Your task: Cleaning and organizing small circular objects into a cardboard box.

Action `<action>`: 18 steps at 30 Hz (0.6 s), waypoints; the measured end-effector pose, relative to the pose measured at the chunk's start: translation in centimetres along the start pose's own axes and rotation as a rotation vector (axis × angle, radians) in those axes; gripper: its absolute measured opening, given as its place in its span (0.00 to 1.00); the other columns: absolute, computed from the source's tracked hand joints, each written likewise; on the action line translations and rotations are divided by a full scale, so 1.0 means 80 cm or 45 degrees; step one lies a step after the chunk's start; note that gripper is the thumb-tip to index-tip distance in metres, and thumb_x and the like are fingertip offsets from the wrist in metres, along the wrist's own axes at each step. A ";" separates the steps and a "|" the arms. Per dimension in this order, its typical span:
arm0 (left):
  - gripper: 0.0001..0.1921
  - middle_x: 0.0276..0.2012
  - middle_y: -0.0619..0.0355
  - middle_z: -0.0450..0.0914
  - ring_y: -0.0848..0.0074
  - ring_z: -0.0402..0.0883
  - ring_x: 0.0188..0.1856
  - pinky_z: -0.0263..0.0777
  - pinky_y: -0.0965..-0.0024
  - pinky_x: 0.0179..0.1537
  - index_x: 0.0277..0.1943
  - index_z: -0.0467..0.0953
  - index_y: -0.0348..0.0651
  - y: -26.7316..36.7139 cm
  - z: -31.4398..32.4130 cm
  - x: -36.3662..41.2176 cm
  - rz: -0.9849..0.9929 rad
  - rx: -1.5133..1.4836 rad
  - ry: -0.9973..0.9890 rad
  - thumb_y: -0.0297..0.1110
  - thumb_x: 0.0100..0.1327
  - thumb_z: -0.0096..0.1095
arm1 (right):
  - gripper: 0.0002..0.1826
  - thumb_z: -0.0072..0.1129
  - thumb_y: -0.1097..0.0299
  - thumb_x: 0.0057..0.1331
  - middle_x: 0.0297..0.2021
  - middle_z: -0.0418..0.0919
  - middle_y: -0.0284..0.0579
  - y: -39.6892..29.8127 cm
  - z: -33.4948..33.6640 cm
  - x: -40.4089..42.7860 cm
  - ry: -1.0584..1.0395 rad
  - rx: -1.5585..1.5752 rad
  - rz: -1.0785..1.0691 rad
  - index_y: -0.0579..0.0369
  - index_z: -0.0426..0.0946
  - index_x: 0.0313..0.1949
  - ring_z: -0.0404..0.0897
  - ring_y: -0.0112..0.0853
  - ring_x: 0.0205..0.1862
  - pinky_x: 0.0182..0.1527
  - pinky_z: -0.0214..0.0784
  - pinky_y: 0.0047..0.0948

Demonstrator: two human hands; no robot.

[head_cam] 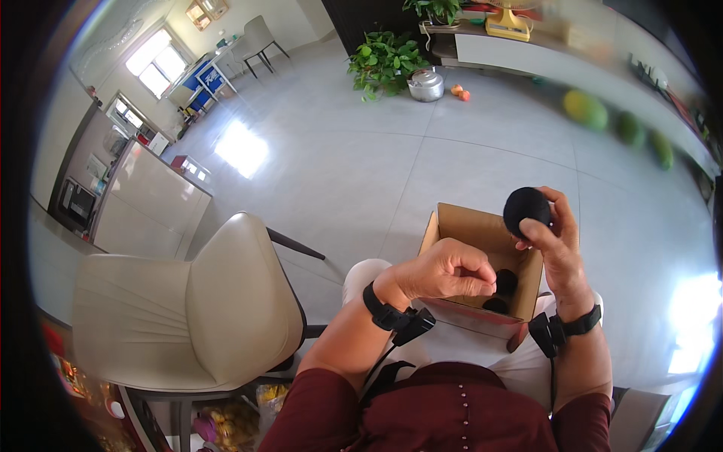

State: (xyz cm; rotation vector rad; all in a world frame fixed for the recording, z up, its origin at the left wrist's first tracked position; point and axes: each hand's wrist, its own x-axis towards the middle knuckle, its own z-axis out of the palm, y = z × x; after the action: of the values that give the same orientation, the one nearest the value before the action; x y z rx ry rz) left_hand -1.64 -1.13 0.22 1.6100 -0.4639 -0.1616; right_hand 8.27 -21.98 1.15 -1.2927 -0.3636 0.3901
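My right hand holds a matte black ball above the right side of an open cardboard box. The thumb lies across the ball's near side, with the fingers behind it. To the left, my left hand hangs over the box with its fingers curled and the fingertips pressed together. Anything thin between those fingertips is too small to make out. Inside the box are a black round thing and another dark thing, both partly hidden. The box stands between my knees.
A beige chair is close on my left. Farther off on the tiled floor are a metal kettle, two reddish round fruits and a leafy plant. Several large green fruits lie along the low white cabinet at right.
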 end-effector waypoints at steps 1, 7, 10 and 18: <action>0.03 0.32 0.60 0.83 0.81 0.79 0.35 0.71 0.77 0.37 0.38 0.83 0.36 0.007 -0.001 -0.002 -0.022 -0.096 -0.073 0.25 0.63 0.68 | 0.31 0.70 0.71 0.56 0.49 0.76 0.44 -0.007 0.005 -0.003 -0.017 -0.148 0.023 0.56 0.69 0.59 0.78 0.33 0.47 0.45 0.74 0.33; 0.02 0.30 0.68 0.79 0.90 0.74 0.34 0.68 0.83 0.35 0.37 0.82 0.38 -0.002 -0.010 -0.005 0.003 -0.171 0.402 0.26 0.65 0.68 | 0.35 0.70 0.71 0.55 0.55 0.74 0.45 -0.009 0.019 -0.018 -0.672 -0.290 0.285 0.59 0.68 0.62 0.74 0.32 0.57 0.60 0.67 0.33; 0.02 0.32 0.66 0.79 0.85 0.76 0.36 0.70 0.80 0.37 0.41 0.80 0.38 -0.003 -0.011 -0.001 0.000 -0.147 0.487 0.26 0.67 0.64 | 0.35 0.67 0.73 0.57 0.55 0.73 0.45 -0.005 0.013 -0.018 -0.708 -0.160 0.306 0.60 0.65 0.64 0.74 0.33 0.56 0.57 0.70 0.34; 0.04 0.30 0.66 0.79 0.87 0.75 0.31 0.69 0.81 0.32 0.40 0.80 0.38 -0.008 -0.005 0.005 -0.120 -0.021 0.617 0.29 0.71 0.60 | 0.35 0.61 0.70 0.61 0.53 0.74 0.50 -0.010 0.017 -0.019 -0.709 0.287 0.343 0.59 0.60 0.67 0.78 0.38 0.50 0.46 0.77 0.34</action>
State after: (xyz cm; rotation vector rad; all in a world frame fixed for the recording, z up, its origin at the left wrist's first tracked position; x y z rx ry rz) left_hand -1.01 -0.90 -0.28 1.5896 -0.0123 0.1537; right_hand 6.36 -21.72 2.16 -0.9975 -0.5947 1.0001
